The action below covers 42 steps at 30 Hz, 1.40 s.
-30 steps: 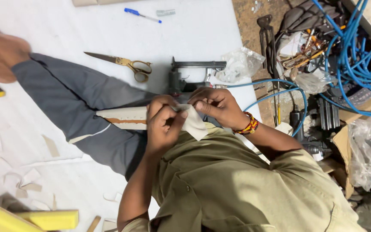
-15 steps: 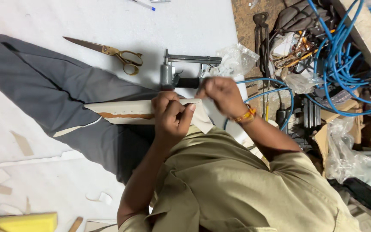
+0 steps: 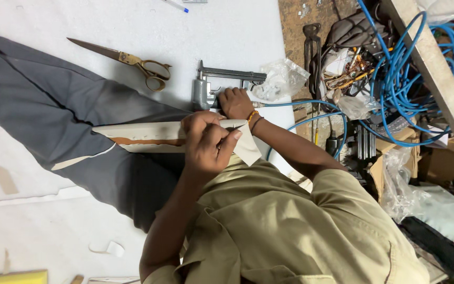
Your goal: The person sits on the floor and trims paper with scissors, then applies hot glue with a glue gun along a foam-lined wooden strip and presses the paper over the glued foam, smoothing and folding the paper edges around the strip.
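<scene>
My left hand (image 3: pixel 206 143) pinches a white sheet (image 3: pixel 248 150) folded over the end of a long white-covered wooden strip (image 3: pixel 143 138). The strip lies across my grey-trousered thigh (image 3: pixel 80 121). My right hand (image 3: pixel 235 102), with orange bands at the wrist, is closed around the handle of a grey pneumatic staple gun (image 3: pixel 222 81) just beyond the strip on the white floor sheet. A blue air hose (image 3: pixel 311 102) runs from the gun to the right.
Brass-handled scissors (image 3: pixel 132 60) lie on the white floor sheet (image 3: pixel 227 26) beyond my leg. A crumpled clear bag (image 3: pixel 282 79), pliers (image 3: pixel 311 47), coiled blue hose (image 3: pixel 395 73) and a wooden plank (image 3: pixel 437 79) crowd the right side. White offcuts (image 3: pixel 109 247) lie at lower left.
My right hand has let go of the white sheet and moved away to grip the staple gun. My left hand stays on the folded sheet at the strip's end.
</scene>
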Each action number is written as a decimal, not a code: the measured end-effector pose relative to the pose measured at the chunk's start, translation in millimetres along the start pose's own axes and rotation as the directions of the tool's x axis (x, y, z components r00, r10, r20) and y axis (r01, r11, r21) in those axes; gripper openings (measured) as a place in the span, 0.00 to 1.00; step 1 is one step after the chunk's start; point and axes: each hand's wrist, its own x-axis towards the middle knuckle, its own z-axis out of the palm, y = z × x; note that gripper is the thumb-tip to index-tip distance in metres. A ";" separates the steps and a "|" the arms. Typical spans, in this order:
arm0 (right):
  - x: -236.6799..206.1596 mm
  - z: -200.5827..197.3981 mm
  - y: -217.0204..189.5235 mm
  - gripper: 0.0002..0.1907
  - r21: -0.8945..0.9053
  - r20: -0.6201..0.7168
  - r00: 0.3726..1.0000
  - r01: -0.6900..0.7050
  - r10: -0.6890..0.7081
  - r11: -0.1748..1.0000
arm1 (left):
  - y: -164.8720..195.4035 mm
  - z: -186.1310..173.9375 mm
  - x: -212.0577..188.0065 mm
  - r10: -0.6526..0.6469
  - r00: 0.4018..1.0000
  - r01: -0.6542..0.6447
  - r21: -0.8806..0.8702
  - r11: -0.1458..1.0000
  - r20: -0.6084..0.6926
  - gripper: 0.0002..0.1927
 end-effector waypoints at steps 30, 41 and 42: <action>-141.1 -273.4 -1.8 0.30 0.275 0.131 0.981 -0.178 0.147 0.945 | -44.4 40.0 4.1 0.033 0.992 -0.011 0.172 0.985 -0.125 0.12; -90.4 -284.4 -37.9 0.30 0.172 0.281 0.957 -0.127 0.075 0.977 | -42.2 34.5 -3.8 0.023 0.993 -0.010 0.121 0.993 -0.112 0.12; -89.5 -284.7 -39.8 0.31 0.149 0.299 0.950 -0.140 0.090 0.979 | -42.6 34.1 -4.1 0.021 0.994 -0.009 0.115 0.993 -0.107 0.12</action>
